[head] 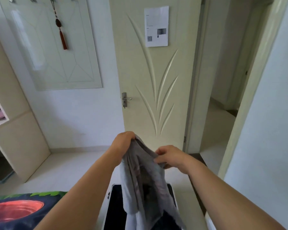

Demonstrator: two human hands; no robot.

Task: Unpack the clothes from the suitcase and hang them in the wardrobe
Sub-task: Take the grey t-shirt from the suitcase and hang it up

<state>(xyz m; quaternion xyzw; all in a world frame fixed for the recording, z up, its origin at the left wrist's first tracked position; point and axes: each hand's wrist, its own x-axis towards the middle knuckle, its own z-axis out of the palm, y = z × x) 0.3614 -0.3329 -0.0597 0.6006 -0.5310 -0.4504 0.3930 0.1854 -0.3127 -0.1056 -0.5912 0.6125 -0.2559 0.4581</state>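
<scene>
My left hand (123, 140) is bunched around the top edge of a grey garment (145, 180), with the fingers curled over the cloth so it gathers into a peak at my knuckles. My right hand (170, 156) sits a little lower and to the right, pinching the same edge between thumb and fingers. Between the two hands the fabric runs in a short slope, and the rest hangs down in loose folds. It has a faded dark print that I cannot make out. The lower part of the garment drops in front of what looks like the open suitcase (115, 206), dark inside with a pale rim, directly below my arms. To my left lies a bedcover (15, 211) with a red-and-green pattern. Ahead stands a cream door (156, 90) with carved leaf shapes, a metal handle (126, 98) and a sheet of paper (156, 26) stuck near its top. On the wall left of it, a red tassel (62, 35) hangs over a pale panel (83, 63).
</scene>
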